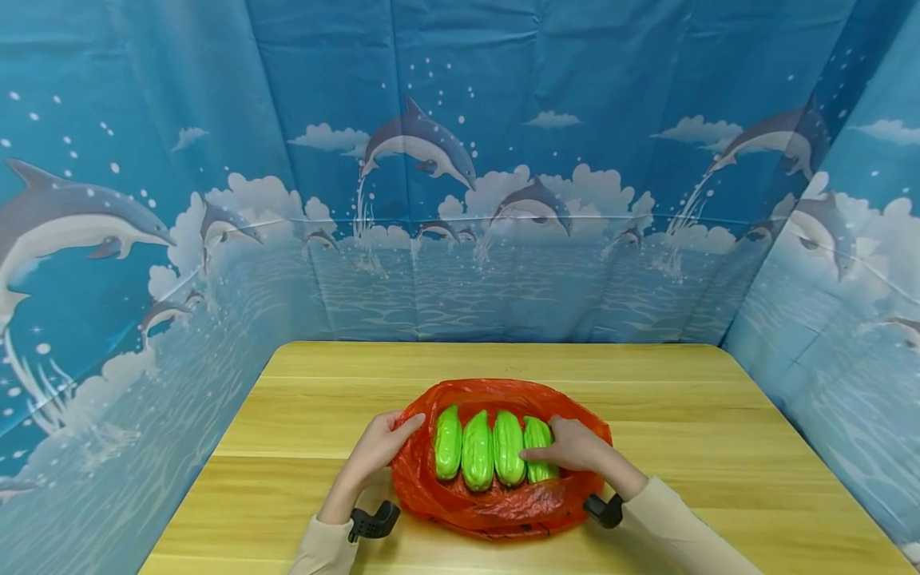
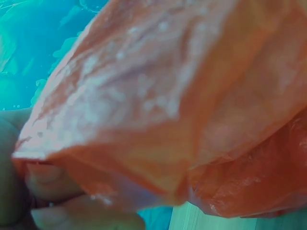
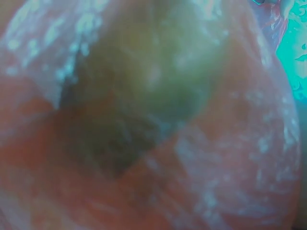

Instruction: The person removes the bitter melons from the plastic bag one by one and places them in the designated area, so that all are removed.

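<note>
In the head view a red plastic bag [image 1: 496, 523] lies spread open on the table. Several glossy light-green gourds [image 1: 477, 451], long and grooved, are lined up side by side inside it. At the bag's left rim my left hand [image 1: 381, 447] pinches the plastic between thumb and fingers; the left wrist view shows fingertips [image 2: 53, 184] under the film. My right hand [image 1: 575, 446] reaches into the bag and grips the rightmost green gourd [image 1: 537, 435], thumb across its near side. Red film fills the right wrist view, a blurred green gourd [image 3: 168, 72] behind it, fingers hidden.
The wooden table [image 1: 302, 407] extends on both sides of the bag. A blue dolphin-print curtain [image 1: 460, 295] hangs behind it and along both sides. Black wrist mounts [image 1: 375, 523] sit by the bag's near edge.
</note>
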